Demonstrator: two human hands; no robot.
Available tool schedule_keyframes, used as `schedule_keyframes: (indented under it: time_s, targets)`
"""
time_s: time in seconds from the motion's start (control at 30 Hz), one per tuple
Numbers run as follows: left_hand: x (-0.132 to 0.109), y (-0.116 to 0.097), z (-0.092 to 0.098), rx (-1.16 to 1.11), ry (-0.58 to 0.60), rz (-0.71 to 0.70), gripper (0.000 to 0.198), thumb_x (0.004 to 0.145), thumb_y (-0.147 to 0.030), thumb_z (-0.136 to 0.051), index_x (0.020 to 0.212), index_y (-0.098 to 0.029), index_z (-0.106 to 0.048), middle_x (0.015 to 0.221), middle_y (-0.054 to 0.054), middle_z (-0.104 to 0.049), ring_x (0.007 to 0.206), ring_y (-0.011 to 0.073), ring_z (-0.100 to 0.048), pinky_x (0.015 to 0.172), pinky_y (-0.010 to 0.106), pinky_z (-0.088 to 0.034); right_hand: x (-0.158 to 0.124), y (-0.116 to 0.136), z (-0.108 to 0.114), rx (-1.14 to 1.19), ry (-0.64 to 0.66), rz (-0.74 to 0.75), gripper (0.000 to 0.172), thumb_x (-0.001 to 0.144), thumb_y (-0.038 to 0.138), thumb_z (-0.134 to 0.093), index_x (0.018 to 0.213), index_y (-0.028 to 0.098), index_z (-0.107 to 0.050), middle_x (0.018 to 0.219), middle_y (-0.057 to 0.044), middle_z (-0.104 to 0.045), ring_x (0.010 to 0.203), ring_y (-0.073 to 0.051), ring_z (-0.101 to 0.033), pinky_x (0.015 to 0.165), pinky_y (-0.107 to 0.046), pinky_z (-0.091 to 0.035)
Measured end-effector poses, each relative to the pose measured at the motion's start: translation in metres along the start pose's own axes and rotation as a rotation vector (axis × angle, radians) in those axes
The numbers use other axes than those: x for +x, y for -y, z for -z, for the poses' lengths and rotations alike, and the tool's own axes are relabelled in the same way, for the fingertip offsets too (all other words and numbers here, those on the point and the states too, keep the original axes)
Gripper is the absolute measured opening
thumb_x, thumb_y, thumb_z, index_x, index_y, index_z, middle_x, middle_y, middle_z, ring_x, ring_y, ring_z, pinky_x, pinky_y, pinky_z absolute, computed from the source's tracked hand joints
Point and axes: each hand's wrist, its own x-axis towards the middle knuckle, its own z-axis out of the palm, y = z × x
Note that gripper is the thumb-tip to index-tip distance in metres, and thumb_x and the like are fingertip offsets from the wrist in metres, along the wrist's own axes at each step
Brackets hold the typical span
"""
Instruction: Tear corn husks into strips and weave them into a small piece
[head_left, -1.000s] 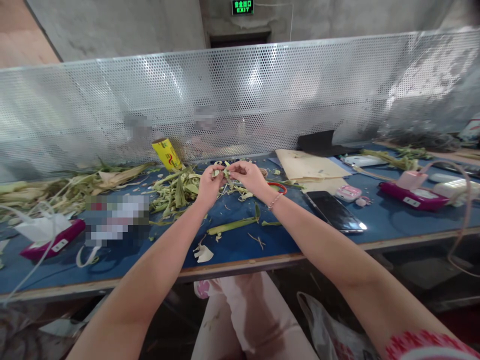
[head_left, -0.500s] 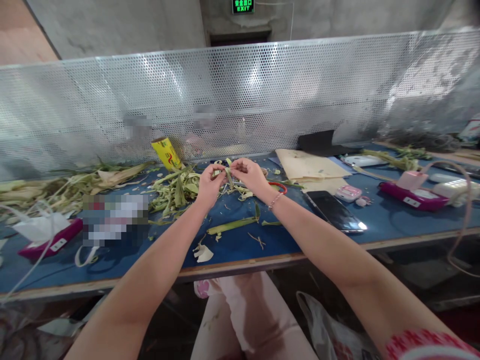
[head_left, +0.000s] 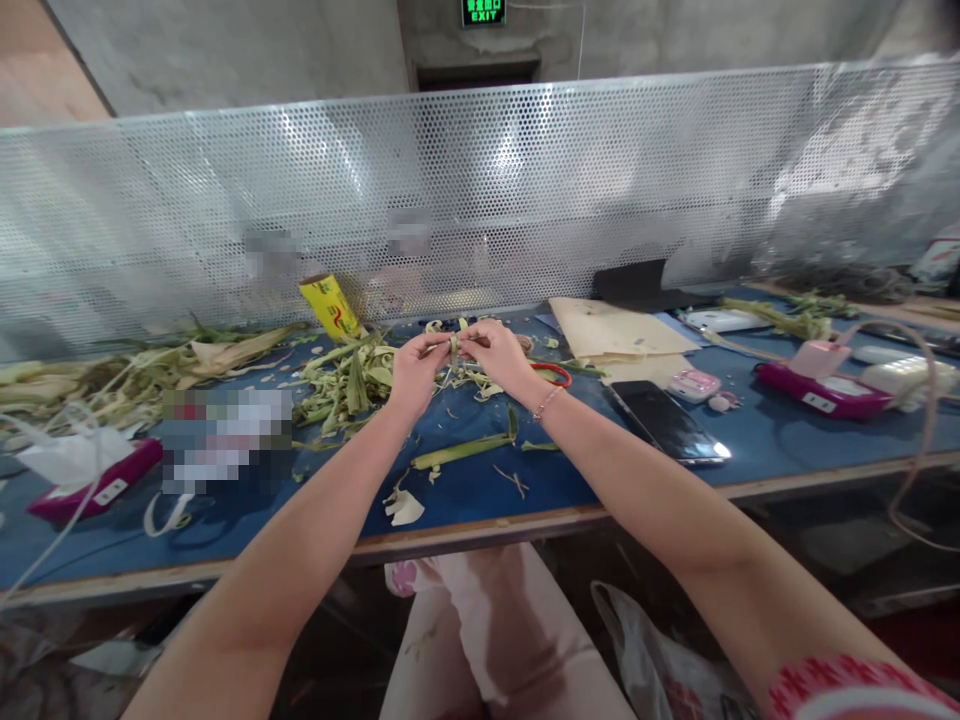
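A small pale green leaf strip [head_left: 454,350] is pinched between my two hands above the blue table, its end hanging down. My left hand [head_left: 418,370] holds it from the left with thumb and fingers together. From the right, my right hand [head_left: 495,352] grips the same strip, fingertips nearly touching those of the left. A heap of curled green leaf scraps [head_left: 349,385] lies just left of my left hand. Nearer the table's front edge are a green stalk piece [head_left: 465,451] and a torn white scrap [head_left: 405,507].
A phone [head_left: 667,422], brown paper [head_left: 611,332] and a purple power strip [head_left: 821,390] lie to the right. Dry husks [head_left: 172,365], a yellow box [head_left: 330,307] and another purple strip [head_left: 97,490] are on the left. Behind stands a perforated metal screen [head_left: 495,200].
The fingertips of both hands have shifted slightly around the strip, which now hangs more upright between them. The whole view has moved very slightly.
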Motion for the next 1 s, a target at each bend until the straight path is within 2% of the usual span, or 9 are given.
schedule_keyframes:
  time_s: [0.3,0.43,0.53,0.7,0.87,1.0]
  targets:
    - [0.001,0.009,0.003,0.032,0.001,0.009,0.016,0.057,-0.022,-0.069,0.072,-0.016,-0.069,0.067,0.001,-0.066,0.062,0.0091,-0.058,0.069,0.026,-0.049,-0.003,0.007,0.007,0.019,0.156,-0.053,0.006,0.073,0.023,-0.055,0.071,0.018,-0.057,0.068,0.000,-0.059,0.061,-0.009,-0.056,0.062,-0.025,-0.050]
    - [0.002,0.013,0.003,0.041,0.034,-0.018,0.020,0.059,-0.023,-0.068,0.078,-0.017,-0.070,0.071,0.001,-0.067,0.065,0.0095,-0.059,0.073,0.028,-0.048,-0.002,0.004,0.005,-0.045,0.086,-0.063,0.005,0.073,0.020,-0.054,0.069,0.017,-0.055,0.064,0.001,-0.057,0.059,-0.010,-0.056,0.064,-0.026,-0.049]
    - [0.001,0.012,0.000,0.007,0.005,-0.010,0.017,0.059,-0.020,-0.069,0.075,-0.017,-0.070,0.070,0.000,-0.067,0.069,0.0108,-0.061,0.075,0.029,-0.049,-0.002,0.002,0.001,-0.003,0.019,-0.066,0.004,0.071,0.019,-0.055,0.071,0.018,-0.051,0.063,0.002,-0.056,0.059,-0.010,-0.057,0.065,-0.027,-0.049]
    - [-0.001,0.006,-0.005,-0.112,-0.032,0.076,0.013,0.056,-0.016,-0.071,0.068,-0.015,-0.068,0.063,0.000,-0.066,0.068,0.0114,-0.062,0.076,0.029,-0.050,-0.003,0.005,0.001,0.068,-0.055,-0.091,0.022,0.066,0.020,-0.060,0.074,0.021,-0.040,0.060,0.005,-0.052,0.056,-0.010,-0.056,0.058,-0.026,-0.048]
    - [-0.002,0.004,-0.006,-0.226,-0.017,0.165,0.008,0.057,-0.011,-0.070,0.063,-0.013,-0.066,0.064,0.002,-0.067,0.067,0.0101,-0.063,0.080,0.028,-0.050,-0.004,0.008,0.002,-0.011,-0.093,-0.032,0.020,0.063,0.021,-0.061,0.071,0.020,-0.042,0.060,0.005,-0.051,0.054,-0.008,-0.051,0.054,-0.023,-0.044]
    - [-0.001,0.002,-0.005,-0.247,0.014,0.198,0.006,0.060,-0.007,-0.068,0.062,-0.012,-0.066,0.064,0.002,-0.066,0.064,0.0079,-0.062,0.079,0.025,-0.050,-0.004,0.008,0.002,0.014,-0.089,0.004,0.019,0.062,0.020,-0.061,0.072,0.019,-0.045,0.061,0.004,-0.051,0.054,-0.007,-0.049,0.053,-0.022,-0.043]
